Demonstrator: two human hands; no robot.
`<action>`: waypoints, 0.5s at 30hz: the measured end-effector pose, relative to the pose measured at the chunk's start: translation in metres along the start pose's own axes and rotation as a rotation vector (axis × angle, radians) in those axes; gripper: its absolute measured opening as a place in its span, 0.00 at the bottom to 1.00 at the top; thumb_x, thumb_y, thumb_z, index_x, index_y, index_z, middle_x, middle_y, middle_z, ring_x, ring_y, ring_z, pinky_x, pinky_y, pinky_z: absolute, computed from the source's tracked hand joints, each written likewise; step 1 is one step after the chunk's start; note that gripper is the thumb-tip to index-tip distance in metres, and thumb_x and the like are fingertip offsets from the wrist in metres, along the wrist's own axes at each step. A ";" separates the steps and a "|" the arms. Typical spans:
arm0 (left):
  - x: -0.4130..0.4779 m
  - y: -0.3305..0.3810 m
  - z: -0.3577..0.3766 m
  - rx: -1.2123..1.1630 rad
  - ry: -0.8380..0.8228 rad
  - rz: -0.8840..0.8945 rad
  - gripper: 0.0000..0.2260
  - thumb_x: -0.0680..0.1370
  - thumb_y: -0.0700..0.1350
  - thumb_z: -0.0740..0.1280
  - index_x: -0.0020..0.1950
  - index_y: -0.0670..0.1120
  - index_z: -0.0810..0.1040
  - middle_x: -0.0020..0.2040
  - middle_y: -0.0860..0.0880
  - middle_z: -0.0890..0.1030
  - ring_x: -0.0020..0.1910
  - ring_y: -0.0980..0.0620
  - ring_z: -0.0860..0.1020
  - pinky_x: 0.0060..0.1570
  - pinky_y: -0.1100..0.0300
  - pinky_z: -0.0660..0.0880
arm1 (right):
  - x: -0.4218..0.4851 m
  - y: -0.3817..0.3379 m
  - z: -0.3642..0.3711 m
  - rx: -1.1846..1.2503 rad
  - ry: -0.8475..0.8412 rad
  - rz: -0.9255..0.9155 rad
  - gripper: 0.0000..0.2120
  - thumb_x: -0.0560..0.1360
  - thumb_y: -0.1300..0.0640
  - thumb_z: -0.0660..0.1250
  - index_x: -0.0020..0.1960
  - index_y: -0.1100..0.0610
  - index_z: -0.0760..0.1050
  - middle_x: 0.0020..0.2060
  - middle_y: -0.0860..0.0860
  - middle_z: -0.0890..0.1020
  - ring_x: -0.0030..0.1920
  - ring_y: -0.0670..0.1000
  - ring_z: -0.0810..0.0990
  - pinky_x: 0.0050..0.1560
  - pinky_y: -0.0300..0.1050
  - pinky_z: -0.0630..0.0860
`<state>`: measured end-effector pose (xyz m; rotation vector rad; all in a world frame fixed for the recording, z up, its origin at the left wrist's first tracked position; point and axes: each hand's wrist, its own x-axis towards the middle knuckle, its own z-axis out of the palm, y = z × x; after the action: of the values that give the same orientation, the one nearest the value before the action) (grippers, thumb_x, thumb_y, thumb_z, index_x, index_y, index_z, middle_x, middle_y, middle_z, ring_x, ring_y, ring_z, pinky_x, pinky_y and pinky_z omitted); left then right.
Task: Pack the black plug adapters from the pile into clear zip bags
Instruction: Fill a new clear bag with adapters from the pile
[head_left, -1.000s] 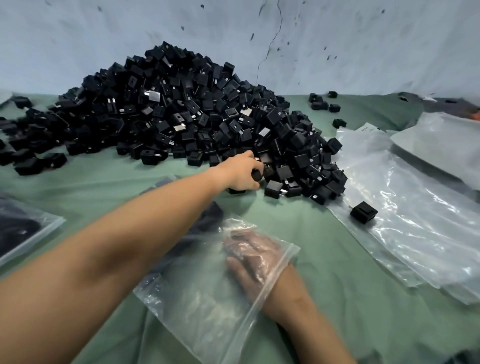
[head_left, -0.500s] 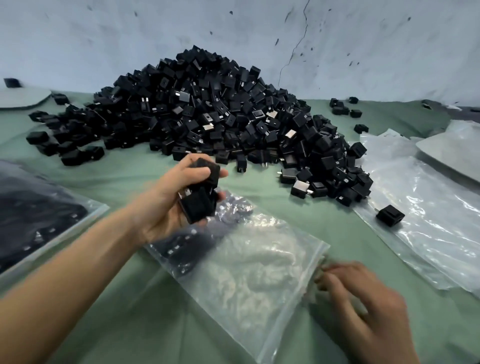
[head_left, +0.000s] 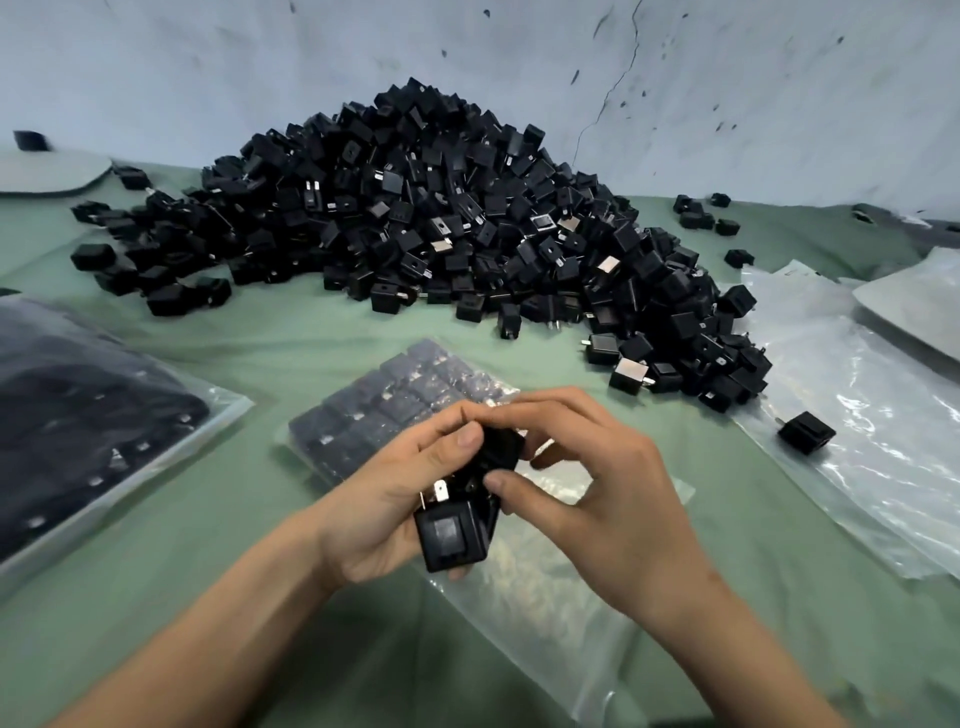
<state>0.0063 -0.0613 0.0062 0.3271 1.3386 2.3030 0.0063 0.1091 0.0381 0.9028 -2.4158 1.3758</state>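
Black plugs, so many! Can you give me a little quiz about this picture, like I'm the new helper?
1. True or false: the left hand and the right hand are both empty.
2. Where does the lone adapter lie? A) on the clear plastic sheets at the right; B) in a cardboard box; C) on a chair.
3. Fill in: beneath the hands lies a part-filled clear zip ____.
Key: 1 false, they hold black adapters between them; 2 A; 3 bag.
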 end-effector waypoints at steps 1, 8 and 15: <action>0.000 -0.001 -0.001 -0.014 -0.002 -0.011 0.37 0.68 0.55 0.77 0.66 0.37 0.66 0.55 0.40 0.75 0.31 0.50 0.80 0.21 0.58 0.75 | 0.000 0.000 0.001 -0.004 0.020 -0.002 0.17 0.67 0.60 0.71 0.56 0.51 0.79 0.49 0.45 0.79 0.48 0.42 0.77 0.48 0.31 0.72; 0.000 0.002 -0.017 -0.221 0.006 -0.084 0.22 0.65 0.47 0.80 0.57 0.46 0.80 0.52 0.42 0.80 0.38 0.49 0.80 0.19 0.61 0.74 | -0.020 0.013 -0.020 0.278 0.230 0.126 0.19 0.70 0.67 0.65 0.53 0.47 0.80 0.50 0.53 0.80 0.50 0.51 0.81 0.45 0.40 0.79; -0.001 0.018 -0.050 -0.823 -0.011 0.054 0.14 0.72 0.37 0.71 0.57 0.39 0.77 0.56 0.36 0.78 0.38 0.45 0.80 0.20 0.61 0.75 | -0.084 0.048 -0.065 0.445 0.468 0.534 0.11 0.70 0.67 0.68 0.44 0.51 0.75 0.46 0.50 0.83 0.48 0.57 0.85 0.47 0.43 0.81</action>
<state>-0.0181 -0.1073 -0.0028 0.0968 0.2924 2.6474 0.0362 0.2156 0.0003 -0.0461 -2.0832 2.0795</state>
